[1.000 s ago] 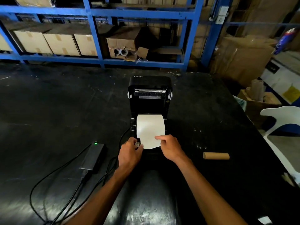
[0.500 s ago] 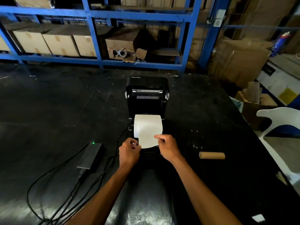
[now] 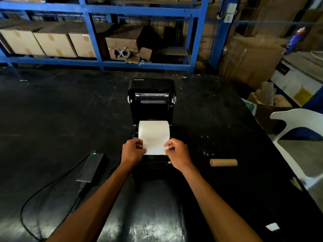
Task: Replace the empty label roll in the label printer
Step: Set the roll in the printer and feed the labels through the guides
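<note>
A black label printer (image 3: 151, 103) stands on the black table with its lid tipped open toward the back. A white label roll (image 3: 153, 131) lies in its bay, and a strip of paper runs forward over the front. My left hand (image 3: 133, 151) pinches the strip's left edge. My right hand (image 3: 176, 151) pinches its right edge near the serrated end. The empty cardboard core (image 3: 223, 162) lies on the table to the right of the printer.
A black power adapter (image 3: 91, 167) with a green light and trailing cables lies left of the printer. Blue shelving (image 3: 97, 62) with cardboard boxes lines the back. A white plastic chair (image 3: 297, 137) and boxes stand past the table's right edge.
Both hands have shifted slightly up the strip and now pinch its two side edges. The left hand has left the printer's side and taken the paper.
</note>
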